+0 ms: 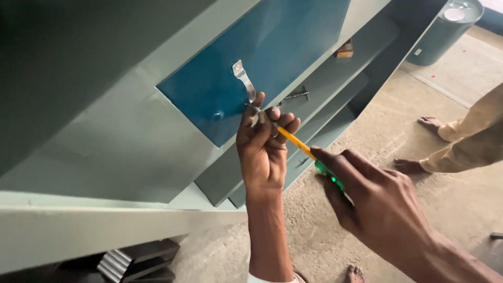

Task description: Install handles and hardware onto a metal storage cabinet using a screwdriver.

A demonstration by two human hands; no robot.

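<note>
screwdriver (pixel 304 149) gripped in closed right hand (pixel 382 204) | long axis runs up-left to metal handle (pixel 244 79) on blue panel (pixel 251 57) | tip pinched and steadied by left hand (pixel 264 144), nearer handle

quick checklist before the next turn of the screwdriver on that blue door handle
1. Left hand steadies the lower end of the curved silver metal handle: ok.
2. Right hand grips the yellow-and-green screwdriver: ok.
3. Tip seated in the screw: cannot tell, fingers hide it.
4. Handle lies flat against the blue metal door panel: not ok, it bows outward.
5. Bystander's bare feet clear of the cabinet: ok.
</note>
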